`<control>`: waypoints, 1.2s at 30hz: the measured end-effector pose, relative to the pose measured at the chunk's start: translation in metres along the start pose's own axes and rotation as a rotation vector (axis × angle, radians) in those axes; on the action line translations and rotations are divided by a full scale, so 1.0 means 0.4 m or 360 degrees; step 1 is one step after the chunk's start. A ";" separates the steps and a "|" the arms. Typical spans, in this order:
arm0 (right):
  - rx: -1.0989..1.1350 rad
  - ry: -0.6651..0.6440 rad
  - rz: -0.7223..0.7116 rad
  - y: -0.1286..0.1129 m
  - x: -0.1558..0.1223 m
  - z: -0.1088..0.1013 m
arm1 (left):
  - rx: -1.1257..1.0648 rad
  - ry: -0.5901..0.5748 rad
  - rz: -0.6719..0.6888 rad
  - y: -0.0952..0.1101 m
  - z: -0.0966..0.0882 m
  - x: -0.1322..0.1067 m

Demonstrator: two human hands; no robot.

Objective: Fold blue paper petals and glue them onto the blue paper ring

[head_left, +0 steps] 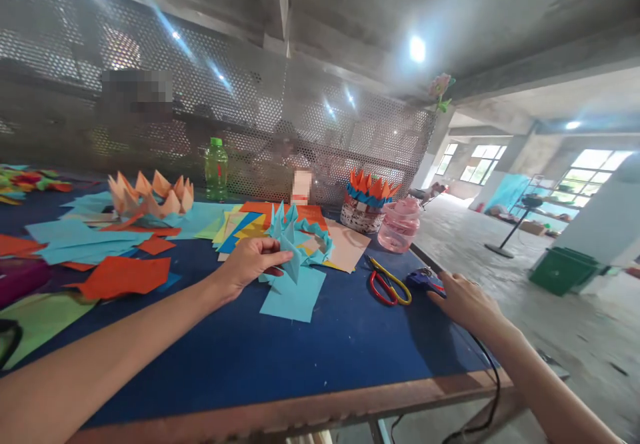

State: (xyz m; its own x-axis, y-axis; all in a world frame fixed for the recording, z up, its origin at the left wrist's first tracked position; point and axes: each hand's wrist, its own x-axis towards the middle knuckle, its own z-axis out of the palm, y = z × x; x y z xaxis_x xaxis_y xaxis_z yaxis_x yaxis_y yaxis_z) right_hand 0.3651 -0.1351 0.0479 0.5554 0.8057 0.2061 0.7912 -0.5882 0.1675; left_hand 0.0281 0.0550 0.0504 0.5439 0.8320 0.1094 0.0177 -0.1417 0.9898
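Observation:
My left hand pinches a light-blue folded-paper ring by one of its pointed pieces, above the middle of the table. Beneath it lies a flat square of light-blue paper. At the table's right edge my right hand is closed round a dark-blue glue gun, from which a black cord trails over the edge. Just left of the glue gun rest scissors with one red and one yellow handle.
An orange paper crown sits on light-blue sheets at the left. Coloured paper, a green bottle, a pot with orange and blue points and a pink-tinted jar stand farther back, before a perforated screen.

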 end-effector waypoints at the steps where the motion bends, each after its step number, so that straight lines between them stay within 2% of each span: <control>1: 0.0034 -0.0084 -0.0002 0.022 0.004 0.015 | 0.0001 -0.0014 0.0003 -0.001 -0.003 0.001; 3: 0.0171 -0.0167 -0.0081 0.047 0.016 0.040 | -0.0003 -0.0015 0.0016 -0.004 -0.010 0.003; 8: 0.0377 -0.0155 -0.0180 0.050 0.045 0.071 | -0.0044 0.0040 -0.0016 -0.006 -0.027 0.005; 16: 0.0484 0.0013 -0.0232 0.071 0.085 0.110 | -0.0107 0.0086 -0.0072 -0.026 -0.056 0.028; 19: 0.0437 0.0036 -0.0235 0.064 0.095 0.106 | -0.0122 0.0106 -0.0063 -0.031 -0.062 0.032; 21: 0.0416 0.0102 -0.0180 0.044 0.093 0.086 | -0.0131 0.0115 -0.0052 -0.031 -0.065 0.033; 25: 0.0698 0.0437 -0.0193 -0.044 0.064 0.016 | -0.0141 0.0132 -0.0037 -0.030 -0.069 0.035; 30: 0.1358 0.0586 -0.0677 -0.232 0.008 -0.061 | -0.0115 0.0142 -0.0038 -0.034 -0.073 0.041; 31: 0.1477 0.0537 -0.0733 -0.272 -0.001 -0.071 | -0.0107 0.0146 -0.0043 -0.035 -0.075 0.042; 34: 0.1872 0.0198 -0.0879 -0.379 -0.018 -0.090 | -0.0072 0.0163 -0.0080 -0.036 -0.085 0.044; 36: 0.1988 0.0112 -0.0996 -0.436 -0.021 -0.089 | -0.0048 0.0187 -0.0114 -0.036 -0.095 0.045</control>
State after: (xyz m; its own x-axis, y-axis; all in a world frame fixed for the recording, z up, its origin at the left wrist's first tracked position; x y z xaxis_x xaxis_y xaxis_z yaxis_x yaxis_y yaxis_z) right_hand 0.2131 -0.0417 0.0513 0.0453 0.8810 0.4710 0.6229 0.3437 -0.7028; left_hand 0.0059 0.0924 0.0414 0.4399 0.8968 0.0466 0.0269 -0.0650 0.9975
